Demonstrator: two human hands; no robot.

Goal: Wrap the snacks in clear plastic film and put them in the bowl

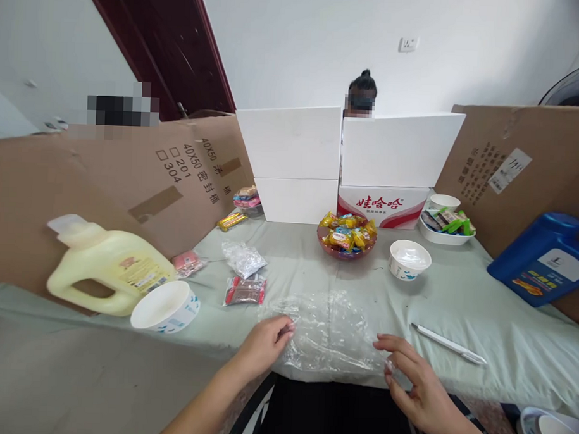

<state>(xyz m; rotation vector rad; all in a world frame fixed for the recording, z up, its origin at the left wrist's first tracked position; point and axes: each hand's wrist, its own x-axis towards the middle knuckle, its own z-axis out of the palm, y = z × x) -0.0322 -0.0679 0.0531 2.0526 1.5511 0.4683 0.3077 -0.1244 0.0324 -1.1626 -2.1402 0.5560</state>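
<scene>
Close up, left hand (265, 344) pinching crinkled clear plastic bag (326, 332) at its edge, right hand (416, 383) fingers spread touching the opposite edge, pale green tablecloth (504, 326) beneath.

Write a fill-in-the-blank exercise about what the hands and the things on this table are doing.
1. Both hands, the left hand and the right hand, touch a clear ____ bag lying on the table's near edge.
2. The white pen lies to the ____ of the bag.
3. The yellow jug lies on its ____.
4. The red bowl holds wrapped ____.

Missing words: plastic; right; side; candies
</scene>
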